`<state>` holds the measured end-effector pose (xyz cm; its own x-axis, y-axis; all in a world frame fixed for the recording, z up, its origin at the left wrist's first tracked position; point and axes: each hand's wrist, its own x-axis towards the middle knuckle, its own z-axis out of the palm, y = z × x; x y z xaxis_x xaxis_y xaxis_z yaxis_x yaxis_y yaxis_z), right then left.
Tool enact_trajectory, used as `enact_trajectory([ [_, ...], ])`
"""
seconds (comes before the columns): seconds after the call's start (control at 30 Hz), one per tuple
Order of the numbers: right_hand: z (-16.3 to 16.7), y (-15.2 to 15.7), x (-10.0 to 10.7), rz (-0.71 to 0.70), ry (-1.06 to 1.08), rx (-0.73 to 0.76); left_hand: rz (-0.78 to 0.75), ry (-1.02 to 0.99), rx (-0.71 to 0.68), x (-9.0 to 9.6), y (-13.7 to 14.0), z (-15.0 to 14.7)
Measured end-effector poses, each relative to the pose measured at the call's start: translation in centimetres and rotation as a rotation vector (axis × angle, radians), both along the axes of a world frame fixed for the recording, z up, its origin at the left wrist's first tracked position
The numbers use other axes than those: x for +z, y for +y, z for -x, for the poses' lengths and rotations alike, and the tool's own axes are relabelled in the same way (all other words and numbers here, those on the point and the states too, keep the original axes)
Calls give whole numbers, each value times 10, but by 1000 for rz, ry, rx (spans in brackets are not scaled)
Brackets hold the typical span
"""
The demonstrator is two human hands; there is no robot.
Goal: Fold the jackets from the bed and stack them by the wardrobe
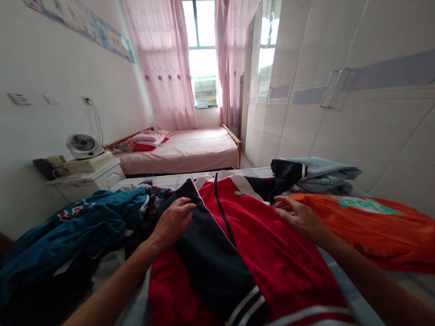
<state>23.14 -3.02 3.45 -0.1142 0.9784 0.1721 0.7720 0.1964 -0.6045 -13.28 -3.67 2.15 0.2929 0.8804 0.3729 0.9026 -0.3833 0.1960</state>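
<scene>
A red and navy zip jacket [237, 214] lies front up before me, its white-striped hem toward me. One navy sleeve [213, 248] is folded down across its front, the striped cuff near the hem. The other navy sleeve [287, 175] stretches out to the right. My left hand [175, 221] is at the folded sleeve's shoulder, fingers extended and slightly bent, gripping nothing that I can see. Over the jacket's right edge, my right hand [300, 217] has its fingers apart and holds nothing. Whether either hand touches the cloth is hard to tell.
A teal garment [94, 229] is heaped at left with dark clothes. At right lie an orange shirt [376, 224] and folded light-blue jeans [325, 171]. Beyond are a pink bed [188, 149], a small fan [84, 145] on a cabinet, and white wardrobes [342, 44].
</scene>
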Motion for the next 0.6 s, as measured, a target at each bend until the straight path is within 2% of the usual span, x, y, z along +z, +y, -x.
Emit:
enact_trajectory([
  [0.13,-18,69,3,23,-311,-313,76,-1,-168,-5,12,-54],
  [0.27,-28,115,6,115,-377,-489,134,47,-228,-12,22,-91],
  [0.47,-23,160,-11,86,-352,-588,237,100,-235,-26,28,-120],
  [0.6,-20,172,-27,57,-241,-608,305,91,-254,-35,29,-129],
])
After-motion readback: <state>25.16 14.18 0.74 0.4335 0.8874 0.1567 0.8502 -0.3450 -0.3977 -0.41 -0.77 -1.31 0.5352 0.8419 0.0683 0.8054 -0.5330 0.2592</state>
